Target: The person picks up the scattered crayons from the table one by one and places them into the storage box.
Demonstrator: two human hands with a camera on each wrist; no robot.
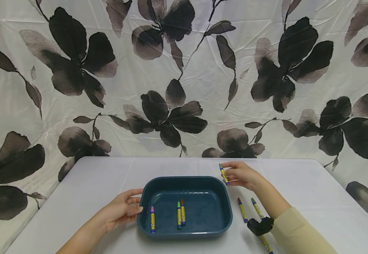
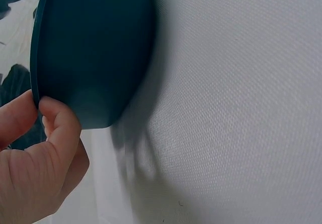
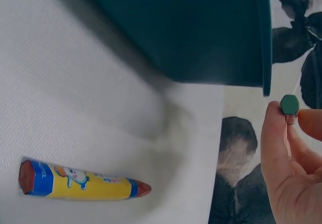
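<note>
We've got left hand (image 1: 122, 209) pinching teal tray (image 1: 184, 235) by its rim, right hand (image 1: 241, 175) pinching green crayon (image 1: 223, 172); red-brown crayon (image 1: 242, 210) lies nearer us than right hand.

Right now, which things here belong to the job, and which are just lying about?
Likely the job's:
dark teal rectangular tray, held by the left fingers
green-tipped yellow-wrapped crayon in the right fingers
three yellow-wrapped crayons inside the tray
three more crayons beside it

Likely surroundings:
white tabletop
floral black-and-white fabric backdrop
</note>
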